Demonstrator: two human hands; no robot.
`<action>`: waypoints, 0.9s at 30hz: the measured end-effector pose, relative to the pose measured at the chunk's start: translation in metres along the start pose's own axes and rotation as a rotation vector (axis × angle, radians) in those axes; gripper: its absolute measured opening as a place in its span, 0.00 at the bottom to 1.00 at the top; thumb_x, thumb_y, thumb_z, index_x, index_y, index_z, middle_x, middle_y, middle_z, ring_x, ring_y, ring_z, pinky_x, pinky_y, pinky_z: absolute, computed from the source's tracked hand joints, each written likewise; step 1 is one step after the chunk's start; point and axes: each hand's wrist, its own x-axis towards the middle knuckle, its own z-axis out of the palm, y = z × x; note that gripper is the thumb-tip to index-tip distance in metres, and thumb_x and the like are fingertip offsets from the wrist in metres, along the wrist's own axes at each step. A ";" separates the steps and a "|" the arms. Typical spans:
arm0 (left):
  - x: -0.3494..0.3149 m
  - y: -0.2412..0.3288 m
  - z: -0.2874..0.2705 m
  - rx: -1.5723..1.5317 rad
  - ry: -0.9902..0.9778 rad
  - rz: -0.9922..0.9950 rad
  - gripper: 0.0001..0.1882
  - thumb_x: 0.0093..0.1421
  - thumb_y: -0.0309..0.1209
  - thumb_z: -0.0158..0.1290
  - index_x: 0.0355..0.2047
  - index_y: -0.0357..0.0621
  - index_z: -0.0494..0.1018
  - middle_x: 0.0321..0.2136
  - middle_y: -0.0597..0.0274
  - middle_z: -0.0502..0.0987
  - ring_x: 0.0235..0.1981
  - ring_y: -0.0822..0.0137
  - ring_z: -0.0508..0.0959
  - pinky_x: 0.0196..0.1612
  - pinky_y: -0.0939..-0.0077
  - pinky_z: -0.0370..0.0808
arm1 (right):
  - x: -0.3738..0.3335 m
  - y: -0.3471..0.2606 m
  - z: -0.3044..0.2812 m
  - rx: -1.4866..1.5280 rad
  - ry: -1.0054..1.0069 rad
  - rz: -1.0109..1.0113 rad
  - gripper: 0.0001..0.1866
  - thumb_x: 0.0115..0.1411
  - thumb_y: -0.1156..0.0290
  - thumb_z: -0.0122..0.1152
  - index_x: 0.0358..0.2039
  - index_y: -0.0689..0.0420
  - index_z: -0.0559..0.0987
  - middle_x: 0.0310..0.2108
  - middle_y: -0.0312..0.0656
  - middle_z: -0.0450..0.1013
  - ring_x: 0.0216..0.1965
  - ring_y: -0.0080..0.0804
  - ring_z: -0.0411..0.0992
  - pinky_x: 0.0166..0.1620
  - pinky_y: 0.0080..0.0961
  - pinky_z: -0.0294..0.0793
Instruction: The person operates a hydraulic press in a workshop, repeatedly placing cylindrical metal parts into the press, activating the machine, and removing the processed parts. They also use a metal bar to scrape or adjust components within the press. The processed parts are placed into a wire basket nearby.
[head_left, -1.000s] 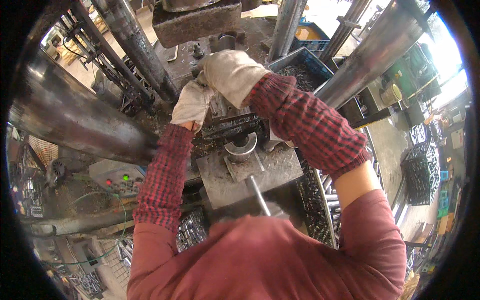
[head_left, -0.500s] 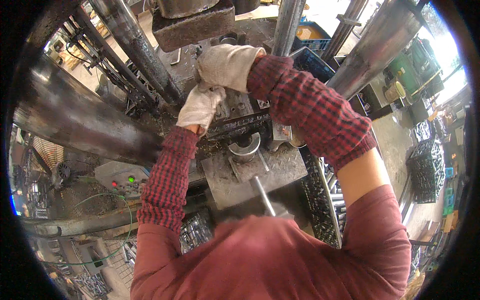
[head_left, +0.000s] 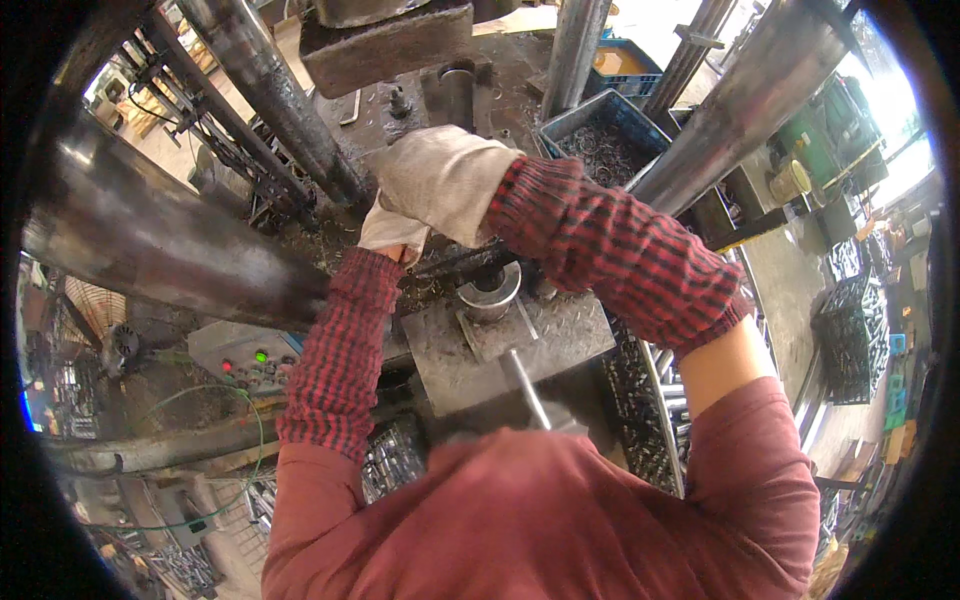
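Both my hands wear pale work gloves and meet over the press bed, with checked sleeves behind them. My right hand (head_left: 445,180) lies across my left hand (head_left: 393,232) and covers most of it. The fingers of both hands are hidden, and I cannot see whether anything is in them. Just beyond the right glove stands a small upright metal stud (head_left: 399,102). Nearer me, a half-round steel cradle (head_left: 490,298) sits on a flat metal plate (head_left: 440,372). A bright metal rod (head_left: 526,388) extends from the plate toward my body.
A heavy press block (head_left: 390,50) hangs over the far bed. Thick steel columns (head_left: 170,230) flank the work area. Blue crates (head_left: 603,138) stand at the far right, one with metal scraps. A control box (head_left: 240,357) with lit buttons is at left; metal parts fill bins below.
My right hand has moved down and left, nearer me, now covering more of my left hand. The stud beyond it and the scraps in the blue crate have come into view.
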 end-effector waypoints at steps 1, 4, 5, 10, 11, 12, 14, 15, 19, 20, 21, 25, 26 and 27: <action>0.002 0.004 0.002 -0.103 -0.018 -0.138 0.22 0.78 0.38 0.49 0.66 0.40 0.74 0.62 0.47 0.81 0.66 0.45 0.77 0.67 0.57 0.74 | 0.002 0.003 -0.006 -0.024 0.030 0.010 0.15 0.45 0.71 0.79 0.37 0.56 0.91 0.40 0.51 0.87 0.45 0.53 0.87 0.45 0.43 0.87; 0.010 0.006 -0.010 0.070 -0.259 -0.059 0.20 0.76 0.38 0.51 0.62 0.42 0.78 0.59 0.45 0.82 0.61 0.44 0.79 0.64 0.54 0.77 | 0.010 0.023 -0.008 -0.060 0.102 0.108 0.13 0.55 0.69 0.74 0.41 0.58 0.91 0.38 0.54 0.87 0.46 0.57 0.87 0.46 0.46 0.87; 0.012 0.010 -0.012 0.102 -0.232 -0.016 0.20 0.75 0.38 0.52 0.60 0.42 0.79 0.57 0.45 0.83 0.59 0.43 0.81 0.62 0.53 0.78 | 0.012 0.032 -0.004 -0.093 0.066 0.114 0.11 0.57 0.69 0.71 0.40 0.57 0.91 0.39 0.53 0.87 0.45 0.55 0.87 0.46 0.45 0.87; 0.022 0.024 -0.014 -0.685 -0.330 -0.492 0.20 0.70 0.36 0.59 0.57 0.39 0.81 0.46 0.53 0.87 0.45 0.58 0.84 0.53 0.64 0.78 | 0.043 0.068 0.025 -0.077 0.020 0.204 0.13 0.52 0.69 0.75 0.39 0.57 0.92 0.38 0.47 0.88 0.43 0.45 0.88 0.43 0.42 0.87; 0.020 0.025 -0.012 -0.870 -0.191 -0.524 0.19 0.67 0.35 0.62 0.53 0.37 0.82 0.38 0.57 0.86 0.36 0.64 0.81 0.47 0.68 0.78 | 0.039 0.073 0.030 0.000 0.173 0.223 0.11 0.67 0.70 0.61 0.40 0.60 0.89 0.38 0.51 0.85 0.39 0.48 0.85 0.43 0.41 0.84; 0.021 0.022 -0.011 -0.865 -0.154 -0.491 0.18 0.67 0.35 0.62 0.53 0.36 0.82 0.39 0.57 0.87 0.37 0.62 0.82 0.47 0.67 0.78 | 0.037 0.075 0.032 -0.014 0.161 0.214 0.09 0.61 0.70 0.66 0.38 0.56 0.90 0.37 0.49 0.86 0.39 0.46 0.86 0.43 0.41 0.85; 0.019 0.013 -0.010 -0.871 -0.134 -0.502 0.17 0.68 0.34 0.61 0.53 0.35 0.81 0.40 0.55 0.88 0.37 0.57 0.84 0.47 0.65 0.79 | 0.022 0.069 0.036 -0.152 0.124 0.142 0.10 0.50 0.70 0.74 0.35 0.51 0.92 0.35 0.45 0.87 0.40 0.44 0.87 0.43 0.40 0.86; 0.017 0.008 -0.010 -0.484 -0.204 -0.315 0.18 0.69 0.35 0.60 0.54 0.38 0.82 0.43 0.56 0.88 0.39 0.55 0.85 0.48 0.64 0.80 | 0.012 0.062 0.036 -0.272 0.099 0.069 0.12 0.46 0.71 0.77 0.34 0.49 0.93 0.34 0.43 0.87 0.41 0.43 0.88 0.43 0.39 0.86; 0.001 0.002 -0.010 0.242 -0.341 -0.060 0.23 0.71 0.39 0.53 0.62 0.46 0.80 0.59 0.54 0.83 0.56 0.47 0.83 0.61 0.58 0.79 | 0.006 0.029 0.018 0.054 0.067 0.047 0.12 0.54 0.67 0.72 0.38 0.56 0.91 0.36 0.50 0.87 0.42 0.50 0.87 0.44 0.43 0.86; 0.002 0.003 -0.009 0.261 -0.461 -0.119 0.25 0.72 0.40 0.52 0.65 0.45 0.78 0.63 0.51 0.80 0.61 0.48 0.80 0.64 0.59 0.76 | 0.010 0.022 0.013 0.045 0.112 -0.005 0.10 0.56 0.67 0.69 0.37 0.56 0.90 0.35 0.51 0.86 0.41 0.53 0.86 0.44 0.45 0.85; 0.002 0.007 -0.008 0.264 -0.436 -0.083 0.27 0.73 0.40 0.51 0.68 0.45 0.75 0.66 0.48 0.77 0.66 0.48 0.76 0.68 0.59 0.74 | 0.013 0.018 0.007 0.034 0.158 -0.059 0.09 0.59 0.67 0.67 0.36 0.56 0.90 0.35 0.52 0.86 0.41 0.56 0.85 0.44 0.46 0.85; 0.018 0.022 -0.015 0.401 -0.554 -0.003 0.22 0.75 0.40 0.49 0.62 0.41 0.77 0.61 0.44 0.80 0.63 0.44 0.78 0.66 0.55 0.74 | 0.017 0.020 -0.012 0.062 0.107 0.093 0.14 0.60 0.66 0.68 0.43 0.59 0.88 0.41 0.55 0.86 0.43 0.56 0.86 0.45 0.48 0.86; 0.023 0.025 -0.018 0.469 -0.642 0.018 0.21 0.75 0.39 0.49 0.58 0.39 0.80 0.57 0.44 0.83 0.59 0.42 0.80 0.63 0.52 0.75 | 0.015 0.022 -0.014 -0.007 0.128 0.067 0.13 0.59 0.67 0.68 0.42 0.59 0.88 0.42 0.55 0.86 0.44 0.56 0.86 0.45 0.48 0.86; 0.023 0.028 -0.023 0.391 -0.521 0.033 0.19 0.74 0.39 0.51 0.54 0.38 0.81 0.52 0.44 0.85 0.55 0.41 0.82 0.60 0.51 0.77 | 0.013 0.025 -0.014 -0.077 0.149 0.041 0.12 0.59 0.67 0.68 0.41 0.59 0.88 0.42 0.55 0.86 0.44 0.56 0.86 0.45 0.48 0.86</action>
